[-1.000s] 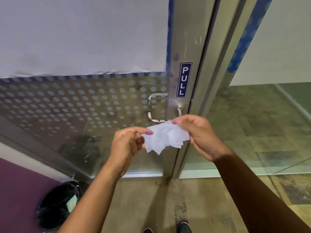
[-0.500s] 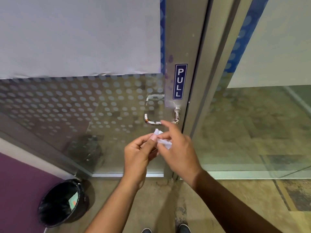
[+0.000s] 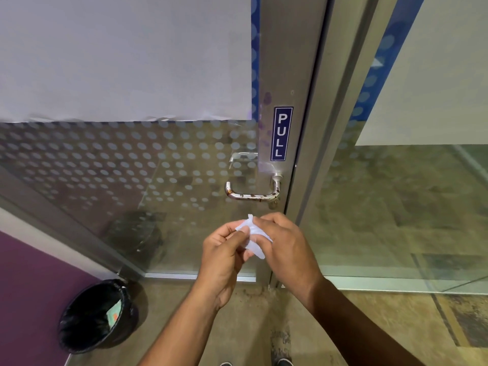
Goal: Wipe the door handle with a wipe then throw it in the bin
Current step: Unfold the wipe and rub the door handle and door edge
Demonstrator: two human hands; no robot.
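- Holding the wipe between them, both hands meet just below the handle, not touching it.
- Left hand: thumb and fingers pinched shut on the wipe's left part.
- Right hand: fingers closed on the wipe's right part; the crumpled wipe pokes out above and below the two grips.
- Handle: a metal bar on the door under the PULL sign, with brown spots along it.
- Bin: on the floor at lower left, well apart from the hands, black-lined.
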